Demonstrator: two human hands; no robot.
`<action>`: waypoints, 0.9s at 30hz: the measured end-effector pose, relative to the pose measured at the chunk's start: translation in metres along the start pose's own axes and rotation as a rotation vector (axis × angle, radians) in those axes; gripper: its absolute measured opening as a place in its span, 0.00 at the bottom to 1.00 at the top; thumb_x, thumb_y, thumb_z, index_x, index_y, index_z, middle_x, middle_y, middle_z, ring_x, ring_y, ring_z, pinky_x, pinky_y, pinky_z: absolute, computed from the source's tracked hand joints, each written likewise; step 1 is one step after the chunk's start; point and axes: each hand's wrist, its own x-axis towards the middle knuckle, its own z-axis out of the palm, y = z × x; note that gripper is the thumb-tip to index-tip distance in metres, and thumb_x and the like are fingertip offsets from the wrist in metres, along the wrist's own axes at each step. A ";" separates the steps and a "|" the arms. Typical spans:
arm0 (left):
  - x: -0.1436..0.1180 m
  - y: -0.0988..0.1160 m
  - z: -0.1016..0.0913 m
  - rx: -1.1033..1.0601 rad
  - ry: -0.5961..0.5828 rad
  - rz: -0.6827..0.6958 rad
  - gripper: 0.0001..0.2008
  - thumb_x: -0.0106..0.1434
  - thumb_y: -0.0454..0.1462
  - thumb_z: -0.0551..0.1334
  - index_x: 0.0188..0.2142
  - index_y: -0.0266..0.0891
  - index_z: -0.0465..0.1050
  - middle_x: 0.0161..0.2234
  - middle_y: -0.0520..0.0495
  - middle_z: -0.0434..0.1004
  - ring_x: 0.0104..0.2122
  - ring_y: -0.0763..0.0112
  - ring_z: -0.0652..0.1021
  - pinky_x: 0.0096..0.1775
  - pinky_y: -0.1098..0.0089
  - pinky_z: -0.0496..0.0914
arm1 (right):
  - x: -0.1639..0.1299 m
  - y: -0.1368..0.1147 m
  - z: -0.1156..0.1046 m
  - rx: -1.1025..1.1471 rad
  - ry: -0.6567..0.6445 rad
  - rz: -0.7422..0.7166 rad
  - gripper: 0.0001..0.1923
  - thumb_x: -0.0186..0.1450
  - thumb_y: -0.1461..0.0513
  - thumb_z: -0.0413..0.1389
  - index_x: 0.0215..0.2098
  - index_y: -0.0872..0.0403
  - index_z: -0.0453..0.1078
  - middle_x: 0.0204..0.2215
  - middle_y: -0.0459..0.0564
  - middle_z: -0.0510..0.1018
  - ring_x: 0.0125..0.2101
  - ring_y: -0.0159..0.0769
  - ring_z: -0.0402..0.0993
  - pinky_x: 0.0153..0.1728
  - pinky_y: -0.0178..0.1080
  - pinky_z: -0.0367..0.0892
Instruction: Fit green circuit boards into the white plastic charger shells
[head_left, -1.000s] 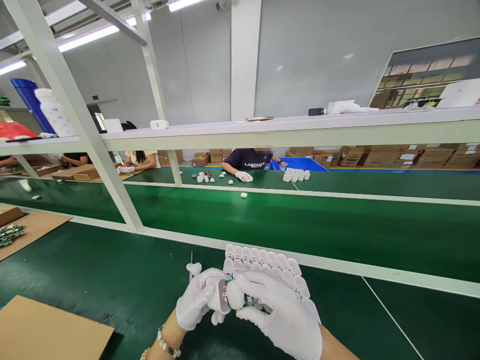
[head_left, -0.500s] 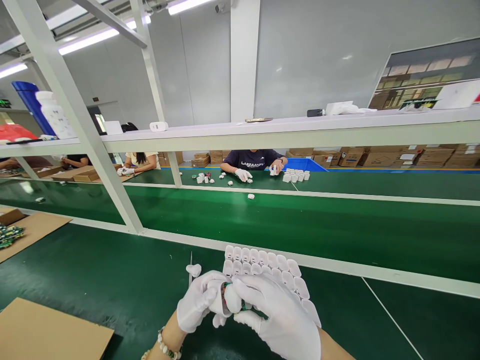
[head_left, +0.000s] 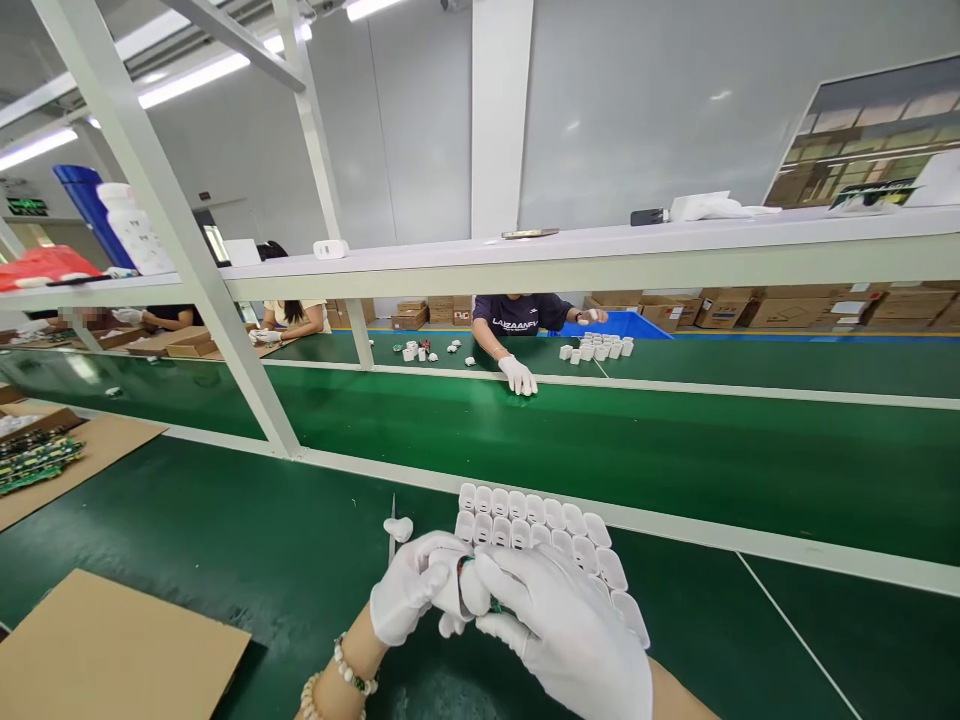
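Both my hands wear white gloves and meet above the green bench. My left hand (head_left: 409, 592) is closed around a small white plastic charger housing (head_left: 449, 594). Against its open end, my right hand (head_left: 559, 625) grips a rounded white piece (head_left: 473, 588) with a bit of green circuit board (head_left: 495, 605) showing beside it. The fingers hide much of both parts. Just beyond, rows of white plastic housings (head_left: 517, 505) stand side by side, partly covered by my right hand. Left of them lie pointed tweezers (head_left: 393, 503) with a small white piece (head_left: 400, 529) on them.
A cardboard sheet (head_left: 120, 650) lies at the front left, and circuit boards (head_left: 37, 460) are heaped behind it. A green conveyor belt (head_left: 675, 450) runs across, under a white shelf (head_left: 450, 270). Opposite, a co-worker's gloved hand (head_left: 517, 375) reaches over the belt's far edge.
The rounded piece sits closer to the housing, and less board shows between them. Across the belt, the co-worker's gloved hand has reached forward to where a white part lay. The view has shifted slightly.
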 end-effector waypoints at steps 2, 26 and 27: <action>-0.001 0.001 0.000 0.004 0.019 -0.023 0.19 0.61 0.48 0.65 0.41 0.34 0.73 0.20 0.51 0.74 0.15 0.77 0.74 0.17 0.81 0.66 | 0.000 -0.001 0.000 -0.009 -0.004 0.017 0.09 0.64 0.70 0.56 0.30 0.52 0.63 0.31 0.41 0.73 0.31 0.34 0.66 0.33 0.37 0.59; -0.015 -0.008 0.020 1.017 0.045 0.003 0.12 0.43 0.34 0.66 0.32 0.38 0.73 0.31 0.45 0.75 0.34 0.58 0.76 0.43 0.61 0.73 | 0.003 0.006 0.032 0.643 -0.035 0.182 0.17 0.45 0.59 0.71 0.33 0.50 0.78 0.52 0.50 0.68 0.53 0.48 0.64 0.56 0.49 0.60; -0.016 -0.011 0.020 1.040 0.059 0.007 0.12 0.42 0.34 0.65 0.30 0.38 0.73 0.30 0.46 0.75 0.33 0.58 0.76 0.42 0.61 0.73 | 0.003 0.006 0.033 0.681 -0.019 0.172 0.16 0.45 0.58 0.71 0.32 0.51 0.78 0.52 0.51 0.68 0.53 0.48 0.64 0.56 0.49 0.60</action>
